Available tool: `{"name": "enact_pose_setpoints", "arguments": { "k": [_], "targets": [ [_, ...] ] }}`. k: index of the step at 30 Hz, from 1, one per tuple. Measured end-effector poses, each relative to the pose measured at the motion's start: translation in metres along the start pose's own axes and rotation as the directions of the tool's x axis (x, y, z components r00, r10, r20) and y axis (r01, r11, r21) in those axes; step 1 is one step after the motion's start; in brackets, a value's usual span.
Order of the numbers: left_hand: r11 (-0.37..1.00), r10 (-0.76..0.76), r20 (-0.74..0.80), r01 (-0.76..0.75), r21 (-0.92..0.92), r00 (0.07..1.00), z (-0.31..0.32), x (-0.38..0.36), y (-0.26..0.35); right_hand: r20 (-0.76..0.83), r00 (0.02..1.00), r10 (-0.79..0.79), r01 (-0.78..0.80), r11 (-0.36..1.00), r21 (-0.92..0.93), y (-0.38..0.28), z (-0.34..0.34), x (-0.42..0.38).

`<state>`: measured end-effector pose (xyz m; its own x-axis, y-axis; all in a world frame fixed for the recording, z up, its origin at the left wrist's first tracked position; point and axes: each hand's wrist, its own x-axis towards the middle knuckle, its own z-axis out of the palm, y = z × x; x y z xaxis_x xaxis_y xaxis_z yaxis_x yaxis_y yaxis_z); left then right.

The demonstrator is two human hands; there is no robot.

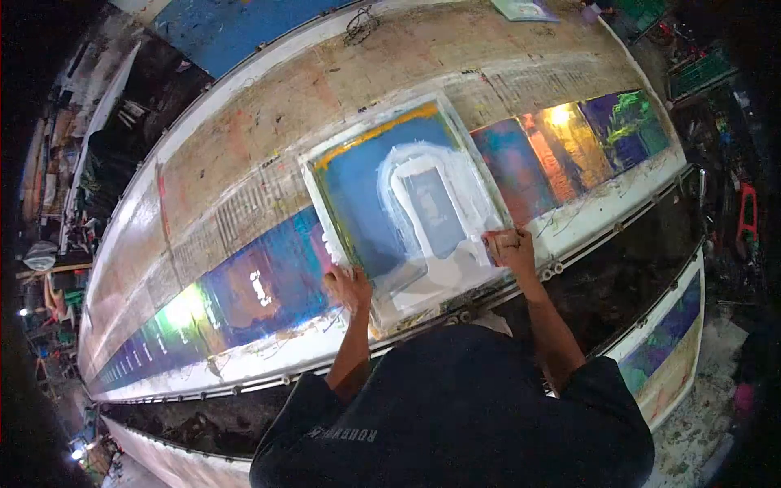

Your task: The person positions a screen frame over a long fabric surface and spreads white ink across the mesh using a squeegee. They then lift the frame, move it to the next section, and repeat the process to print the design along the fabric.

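A screen printing frame point(316, 198) lies tilted across the long table in front of me. Its blue mesh point(352, 191) carries an arch-shaped white band of ink point(400, 179) around a grey panel, with more pale ink pooled at the near end. My left hand point(347, 286) is closed on the frame's left side, near its lower corner. On the opposite side my right hand point(511, 246) grips the frame's right edge, fingers curled over it. Part of what lies under the frame is hidden.
Dark, shiny multicoloured panels point(259, 281) run along the table point(268, 106) to the left, and similar panels point(569, 150) lie to the right. A rail with knobs point(285, 379) follows the near edge. Wire point(360, 26) sits at the far edge; a red stool point(746, 210) stands at right.
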<state>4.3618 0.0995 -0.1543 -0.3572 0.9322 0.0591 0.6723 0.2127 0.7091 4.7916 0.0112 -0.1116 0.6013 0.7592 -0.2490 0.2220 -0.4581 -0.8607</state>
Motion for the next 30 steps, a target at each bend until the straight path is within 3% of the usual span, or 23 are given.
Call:
{"name": "enact_pose_setpoints", "arguments": {
  "k": [1, 2, 3, 4, 5, 7, 8, 10, 11, 14, 16, 18, 21, 23, 24, 25, 26, 27, 29, 30],
  "targets": [
    [0.993, -0.075, -0.027, 0.072, -0.094, 0.997, 0.011, 0.002, -0.013, -0.023, 0.998, 0.064, -0.058, 0.976, 0.211, -0.042, -0.001, -0.015],
    [0.991, -0.081, -0.026, 0.078, -0.108, 0.996, 0.008, 0.005, -0.003, -0.029, 0.998, 0.055, -0.048, 0.979, 0.200, -0.086, 0.003, -0.021],
    [0.995, -0.032, -0.005, 0.033, 0.097, 0.999, -0.007, 0.003, 0.020, 0.005, 0.994, 0.108, -0.105, 0.981, -0.164, -0.127, 0.011, -0.027],
    [0.953, 0.011, 0.024, -0.018, 0.302, 1.000, -0.021, 0.003, 0.045, 0.019, 0.986, 0.168, -0.136, 0.852, -0.505, -0.164, 0.017, -0.032],
    [0.948, -0.049, 0.076, 0.022, 0.319, 0.996, -0.029, 0.005, 0.057, 0.275, 0.941, -0.196, 0.305, 0.842, -0.445, -0.194, 0.022, -0.042],
    [0.953, -0.032, 0.064, 0.011, 0.304, 0.997, -0.025, 0.006, 0.054, 0.423, 0.824, -0.378, 0.567, 0.539, -0.623, -0.185, 0.064, -0.002],
    [0.956, -0.016, 0.062, -0.003, 0.293, 0.998, -0.026, 0.005, 0.049, 0.556, 0.809, -0.191, 0.546, 0.596, -0.589, -0.187, 0.090, 0.032],
    [0.971, -0.033, 0.078, 0.013, 0.237, 0.996, -0.023, 0.008, 0.045, 0.602, 0.629, -0.492, 0.777, 0.401, -0.484, -0.219, 0.136, 0.089],
    [0.973, -0.027, 0.072, 0.010, 0.229, 0.997, -0.022, 0.007, 0.045, 0.644, 0.651, -0.402, 0.757, 0.291, -0.585, -0.245, 0.154, 0.112],
    [0.972, -0.032, 0.046, 0.020, 0.233, 0.998, -0.024, 0.001, 0.042, 0.508, 0.625, -0.592, 0.762, 0.325, -0.559, -0.213, 0.175, 0.120],
    [0.973, -0.032, 0.023, 0.026, 0.228, 0.999, -0.021, 0.006, 0.048, 0.396, 0.605, -0.691, 0.765, 0.366, -0.530, -0.153, 0.152, 0.066],
    [0.962, -0.074, 0.044, 0.059, 0.267, 0.996, -0.027, 0.005, 0.057, 0.407, 0.643, -0.649, 0.752, 0.436, -0.495, -0.126, 0.113, 0.006],
    [0.951, -0.002, 0.008, -0.001, 0.310, 1.000, -0.028, 0.005, 0.055, 0.452, 0.654, -0.607, 0.745, 0.411, -0.525, -0.105, 0.061, -0.041],
    [0.889, 0.177, -0.074, -0.127, 0.441, 0.981, -0.032, 0.007, 0.055, 0.733, 0.592, -0.335, 0.794, 0.400, -0.458, -0.125, 0.035, -0.035],
    [0.883, 0.195, -0.073, -0.143, 0.448, 0.978, -0.031, 0.010, 0.040, 0.724, 0.598, -0.345, 0.789, 0.412, -0.455, -0.137, 0.026, -0.028],
    [0.997, 0.051, -0.041, -0.048, 0.067, 0.998, -0.022, 0.014, 0.015, 0.551, 0.775, -0.309, 0.592, 0.661, -0.461, -0.151, 0.016, -0.017],
    [0.945, -0.069, 0.058, 0.084, -0.317, 0.996, -0.015, 0.015, 0.008, 0.365, 0.909, -0.202, 0.346, 0.853, -0.390, -0.156, 0.006, -0.005],
    [0.974, -0.059, 0.035, 0.065, -0.218, 0.998, -0.031, 0.013, 0.045, 0.343, 0.917, -0.202, 0.335, 0.858, -0.389, -0.155, -0.006, 0.005],
    [0.967, -0.043, 0.081, 0.062, -0.247, 0.996, -0.023, 0.014, 0.074, 0.208, 0.976, -0.065, 0.186, 0.745, -0.640, -0.144, -0.033, 0.032],
    [0.962, -0.047, 0.117, 0.077, -0.262, 0.992, -0.016, 0.013, 0.085, 0.190, 0.980, -0.066, 0.174, 0.750, -0.638, -0.132, -0.044, 0.046]
  ]
}}
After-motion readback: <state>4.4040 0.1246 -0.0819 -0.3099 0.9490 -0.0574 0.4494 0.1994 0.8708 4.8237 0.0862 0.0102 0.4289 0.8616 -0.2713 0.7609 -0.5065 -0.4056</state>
